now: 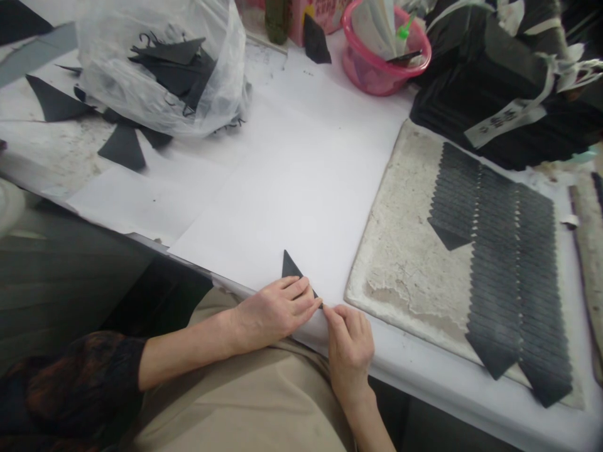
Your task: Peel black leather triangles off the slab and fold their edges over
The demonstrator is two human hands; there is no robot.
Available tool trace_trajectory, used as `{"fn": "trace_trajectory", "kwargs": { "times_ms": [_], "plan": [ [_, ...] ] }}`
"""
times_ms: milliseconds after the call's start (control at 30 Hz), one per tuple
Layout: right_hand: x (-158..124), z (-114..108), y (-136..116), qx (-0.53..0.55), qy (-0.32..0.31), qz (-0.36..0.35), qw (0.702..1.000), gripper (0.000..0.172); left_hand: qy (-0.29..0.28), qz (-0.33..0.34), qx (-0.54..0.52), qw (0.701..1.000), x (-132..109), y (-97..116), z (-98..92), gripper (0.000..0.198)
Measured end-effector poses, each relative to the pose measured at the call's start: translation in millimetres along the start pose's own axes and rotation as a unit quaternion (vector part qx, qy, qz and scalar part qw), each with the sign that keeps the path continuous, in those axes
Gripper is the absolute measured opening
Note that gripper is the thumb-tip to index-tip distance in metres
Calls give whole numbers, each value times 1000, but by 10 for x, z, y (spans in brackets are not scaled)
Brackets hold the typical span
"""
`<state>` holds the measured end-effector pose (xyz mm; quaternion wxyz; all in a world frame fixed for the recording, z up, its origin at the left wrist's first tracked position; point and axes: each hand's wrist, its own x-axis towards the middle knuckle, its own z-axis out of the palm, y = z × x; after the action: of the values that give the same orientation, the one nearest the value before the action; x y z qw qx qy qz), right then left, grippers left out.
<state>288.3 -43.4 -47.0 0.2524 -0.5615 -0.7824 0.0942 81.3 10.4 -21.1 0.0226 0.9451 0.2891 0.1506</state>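
A black triangular piece (291,266) of thin sheet material lies at the front edge of the white-covered table, partly hidden under my fingers. My left hand (277,307) is closed over it, with the fingertips pressed together on its lower side. Close beside, my right hand (349,339) pinches the piece's lower right corner between thumb and forefinger. The thumbs of both hands nearly meet at that corner. Whether anything small is between those fingertips is hidden.
On the right, a pale board (400,251) carries overlapping rows of black pieces (494,276). Behind it sits a black bundle (480,75) with a label. A pink basin (372,75) stands at the back. At left, a plastic bag (164,119) holds black pieces; others (123,145) lie nearby.
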Motion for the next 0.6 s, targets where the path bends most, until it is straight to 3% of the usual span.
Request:
{"fn": "trace_trajectory", "kwargs": {
  "times_ms": [600],
  "plan": [
    [-45, -62, -19, -3, -31, 11, 999, 29, -5, 6, 2, 1000, -20, 7, -9, 30]
  ]
}}
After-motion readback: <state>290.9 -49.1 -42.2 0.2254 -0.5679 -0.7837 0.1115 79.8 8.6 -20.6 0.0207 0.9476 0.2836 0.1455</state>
